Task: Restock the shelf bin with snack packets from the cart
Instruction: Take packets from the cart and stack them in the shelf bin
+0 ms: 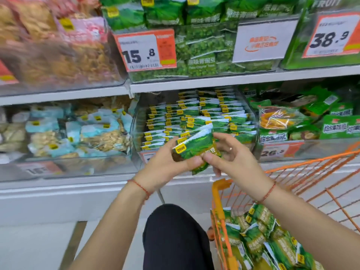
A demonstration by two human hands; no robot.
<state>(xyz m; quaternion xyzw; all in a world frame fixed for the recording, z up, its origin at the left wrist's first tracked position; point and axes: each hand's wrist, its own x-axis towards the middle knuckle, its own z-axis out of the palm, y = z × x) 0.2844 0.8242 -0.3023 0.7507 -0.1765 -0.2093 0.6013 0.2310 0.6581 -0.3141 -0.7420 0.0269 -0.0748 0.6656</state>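
Right now both hands meet at the centre of the view, holding a small stack of green pea snack packets (194,151) just in front of the clear shelf bin (136,121). The left hand (165,168) cups the stack from below at 7 o'clock, fingers curled around its lower edge. The right hand (231,158) comes in from 4 o'clock, thumb pressed on the front of the stack near its bottom corner, the other fingers loosely fanned behind and beside it. Each wrist wears a thin red cord. The bin, at 12 o'clock from the hands, already holds tidy rows of matching packets standing on edge. Its price tag is mostly hidden behind the hands. At 5 o'clock, the orange wire cart (218,203) holds a loose heap of the same green packets (259,236).
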